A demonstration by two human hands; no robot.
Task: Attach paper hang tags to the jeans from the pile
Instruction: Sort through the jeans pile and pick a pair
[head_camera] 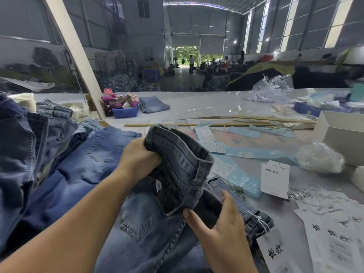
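Under both hands, the worktop [226, 103] carries stacked jeans. Between them, grey jeans [177, 162] hang: the left hand [137, 158] has a tight grip on the waistband, the right hand [216, 219] pinches lower denim. Right of that grip lie loose hang tags [275, 179]; the bunched waistband could slip free.

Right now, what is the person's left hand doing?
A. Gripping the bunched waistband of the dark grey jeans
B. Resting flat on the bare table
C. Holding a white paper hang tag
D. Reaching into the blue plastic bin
A: the left hand has its fingers curled round the gathered waistband of the dark grey jeans, lifted above the pile, while the white hang tags lie untouched on the table.
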